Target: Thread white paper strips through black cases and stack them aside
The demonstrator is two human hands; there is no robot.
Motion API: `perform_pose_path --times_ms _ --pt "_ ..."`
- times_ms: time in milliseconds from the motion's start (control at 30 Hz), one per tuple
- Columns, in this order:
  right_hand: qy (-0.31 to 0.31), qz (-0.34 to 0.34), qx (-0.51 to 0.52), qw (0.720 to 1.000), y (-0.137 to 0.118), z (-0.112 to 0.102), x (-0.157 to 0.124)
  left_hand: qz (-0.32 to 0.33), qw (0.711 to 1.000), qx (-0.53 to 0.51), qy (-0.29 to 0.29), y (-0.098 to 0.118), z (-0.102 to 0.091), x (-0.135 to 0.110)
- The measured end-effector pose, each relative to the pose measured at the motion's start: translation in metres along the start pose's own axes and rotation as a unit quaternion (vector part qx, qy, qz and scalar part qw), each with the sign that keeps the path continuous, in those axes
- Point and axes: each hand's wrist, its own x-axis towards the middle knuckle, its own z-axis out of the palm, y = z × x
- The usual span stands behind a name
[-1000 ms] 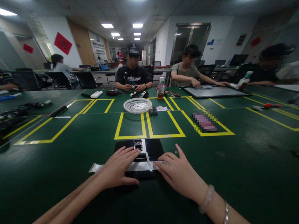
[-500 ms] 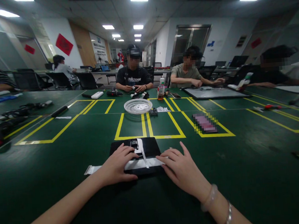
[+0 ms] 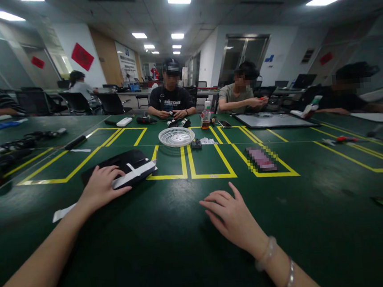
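Note:
My left hand (image 3: 102, 188) grips the near side of a flat black panel (image 3: 127, 160), fingers over its top and thumb along its near edge. A white ribbon-like strip (image 3: 137, 172) runs across the panel and sticks out past its right side. Another white ribbon end (image 3: 63, 212) shows behind my left forearm, on the near left. Part of the panel is hidden under my hand. My right hand (image 3: 231, 216) holds nothing; its fingers are apart, low over the green table, with a bracelet and a bangle on the wrist.
A white round basket (image 3: 176, 137) stands mid-table beside a small black part (image 3: 196, 144). A phone (image 3: 261, 159) lies at the right. Yellow tape (image 3: 211, 176) marks the green table. A bottle (image 3: 205, 117) stands farther back. Dark tools (image 3: 4, 169) lie far left. Co-workers sit opposite.
My left hand has carried the black panel from in front of me to the left and turned it. My right hand has come off the panel and stays nearly in place.

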Motion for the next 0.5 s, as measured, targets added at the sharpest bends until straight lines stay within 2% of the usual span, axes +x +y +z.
perform_pose_path --times_ms 133,267,367,500 --pt "-0.002 -0.001 0.001 1.0 0.0 0.001 0.0 -0.104 0.994 -0.005 0.032 -0.065 0.0 -0.011" --pt "-0.008 -0.005 -0.001 1.0 0.0 0.002 0.0 -0.157 0.979 -0.039 0.121 -0.122 0.006 -0.033" --pt "-0.016 -0.007 -0.003 1.0 0.0 0.002 0.0 -0.197 0.967 -0.025 0.159 -0.145 0.007 -0.049" --pt "-0.021 -0.007 -0.003 1.0 0.0 0.002 -0.001 -0.311 0.941 0.013 0.133 -0.153 0.004 -0.063"
